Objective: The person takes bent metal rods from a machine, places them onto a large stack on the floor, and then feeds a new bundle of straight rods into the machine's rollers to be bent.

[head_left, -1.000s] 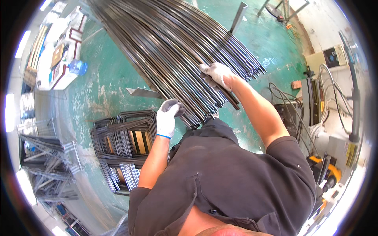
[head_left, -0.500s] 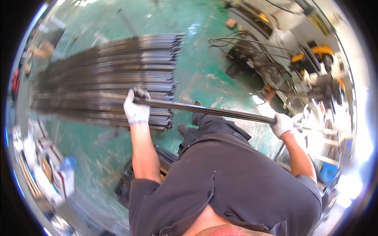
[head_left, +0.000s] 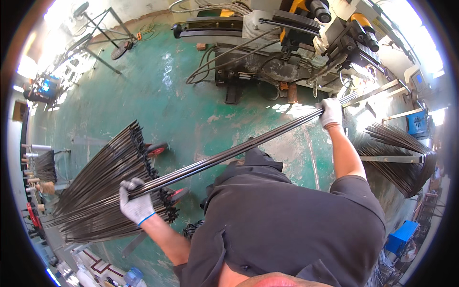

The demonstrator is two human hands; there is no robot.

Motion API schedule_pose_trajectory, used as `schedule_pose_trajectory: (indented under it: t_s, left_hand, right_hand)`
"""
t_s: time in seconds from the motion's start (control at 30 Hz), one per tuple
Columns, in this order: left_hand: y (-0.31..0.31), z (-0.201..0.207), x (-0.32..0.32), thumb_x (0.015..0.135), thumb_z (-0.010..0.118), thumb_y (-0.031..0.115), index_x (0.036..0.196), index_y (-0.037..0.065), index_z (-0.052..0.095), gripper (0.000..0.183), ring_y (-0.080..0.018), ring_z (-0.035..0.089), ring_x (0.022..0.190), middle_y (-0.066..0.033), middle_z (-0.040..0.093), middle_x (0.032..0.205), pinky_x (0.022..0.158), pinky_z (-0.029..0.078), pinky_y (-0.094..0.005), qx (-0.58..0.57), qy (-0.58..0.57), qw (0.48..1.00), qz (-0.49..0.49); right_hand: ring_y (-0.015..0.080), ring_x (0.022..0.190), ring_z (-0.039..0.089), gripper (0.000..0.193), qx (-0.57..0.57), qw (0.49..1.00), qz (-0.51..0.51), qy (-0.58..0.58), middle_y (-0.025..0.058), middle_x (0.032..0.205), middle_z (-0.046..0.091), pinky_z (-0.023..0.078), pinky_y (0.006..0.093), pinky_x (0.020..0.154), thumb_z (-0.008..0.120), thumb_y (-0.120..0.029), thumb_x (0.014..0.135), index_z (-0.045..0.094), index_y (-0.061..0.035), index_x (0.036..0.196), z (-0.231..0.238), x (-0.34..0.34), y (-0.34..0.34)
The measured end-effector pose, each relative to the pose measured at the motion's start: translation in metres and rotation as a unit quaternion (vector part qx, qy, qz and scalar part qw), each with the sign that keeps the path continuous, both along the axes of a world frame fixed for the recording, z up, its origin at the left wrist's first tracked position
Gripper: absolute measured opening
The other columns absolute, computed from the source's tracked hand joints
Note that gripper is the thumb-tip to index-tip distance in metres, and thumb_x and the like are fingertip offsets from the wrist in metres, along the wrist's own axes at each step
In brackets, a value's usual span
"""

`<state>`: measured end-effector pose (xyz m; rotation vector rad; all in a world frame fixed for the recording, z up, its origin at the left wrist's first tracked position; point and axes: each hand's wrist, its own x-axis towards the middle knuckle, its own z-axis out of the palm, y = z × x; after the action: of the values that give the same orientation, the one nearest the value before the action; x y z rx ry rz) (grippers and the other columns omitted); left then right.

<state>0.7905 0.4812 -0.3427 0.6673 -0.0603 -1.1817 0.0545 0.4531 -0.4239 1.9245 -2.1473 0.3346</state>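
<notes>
Dark steel rods, gathered in a slim bundle (head_left: 229, 154), slant across the person's front, from the lower left up to the upper right. The gloved left hand (head_left: 136, 200) is curled around the bundle near its lower part, fingers bent over it. The right hand (head_left: 331, 113), also gloved, is closed around it higher up. Beyond the right hand the rods run into glare near some pale metal bars (head_left: 370, 95), and I cannot tell whether they touch.

Behind and below the left hand lies a broad fanned pile of similar rods (head_left: 103, 184); the bundle's lower end overlaps it in view, so the two are hard to separate there. A red-hubbed wheel (head_left: 157, 149) shows beside the pile's near ends. Ahead, a long machine (head_left: 267, 60) with looping cables takes up the upper side, its yellow-and-black motor (head_left: 364, 31) toward the right, and a small brick (head_left: 201, 47) sits just by it. To the right, more dark rods (head_left: 397, 174) lie fanned under a flat metal bar, with a blue box (head_left: 402, 237) farther down. A thin metal frame (head_left: 102, 31) stands well apart on the green floor (head_left: 177, 115).
</notes>
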Motion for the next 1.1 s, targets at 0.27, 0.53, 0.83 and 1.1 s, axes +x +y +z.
schedule_pose_trajectory:
  t_s: [0.27,0.53,0.83,1.1]
  left_hand:
    - [-0.121,0.029,-0.233,0.101,0.06,0.007,0.106,0.003,0.065,0.008,-0.022,0.058,0.078,-0.0077,0.064,0.082,0.089,0.049,-0.0441,-0.048,-0.025,0.991,-0.124]
    - [-0.243,0.06,-0.323,0.101,0.061,0.011,0.118,0.0,0.067,0.021,-0.032,0.066,0.104,-0.014,0.071,0.105,0.118,0.037,-0.0563,-0.146,-0.049,0.93,-0.334]
    - [-0.405,0.026,-0.271,0.097,0.061,0.003,0.121,-0.004,0.06,0.024,-0.0362,0.062,0.119,-0.0194,0.068,0.115,0.118,0.041,-0.0524,-0.14,-0.049,0.924,-0.352]
    - [-0.516,-0.015,-0.353,0.104,0.059,0.014,0.118,-0.003,0.063,0.022,-0.034,0.067,0.115,-0.0205,0.069,0.118,0.109,0.052,-0.0491,-0.075,-0.075,0.923,-0.371]
  right_hand:
    - [0.035,0.11,0.068,0.042,-0.124,0.303,-0.092,-0.94,0.027,0.128,0.065,0.056,0.0484,0.102,0.052,-0.005,0.09,0.06,0.0091,0.128,-0.017,-0.024,-0.044]
    - [0.0344,0.1,0.069,0.018,-0.217,0.244,-0.124,-0.937,0.0191,0.102,0.069,0.058,0.0501,0.102,0.064,0.001,0.097,0.06,0.0053,0.113,0.065,0.013,-0.126]
    - [0.031,0.098,0.071,0.03,-0.401,0.334,-0.183,-0.833,0.0154,0.105,0.071,0.062,0.0444,0.091,0.07,-0.019,0.1,0.062,0.0048,0.116,0.041,-0.131,-0.174]
    - [0.0322,0.091,0.075,0.017,-0.33,0.347,-0.11,-0.871,0.0177,0.102,0.074,0.065,0.0444,0.086,0.068,-0.007,0.099,0.064,0.0033,0.112,0.061,-0.103,-0.284]
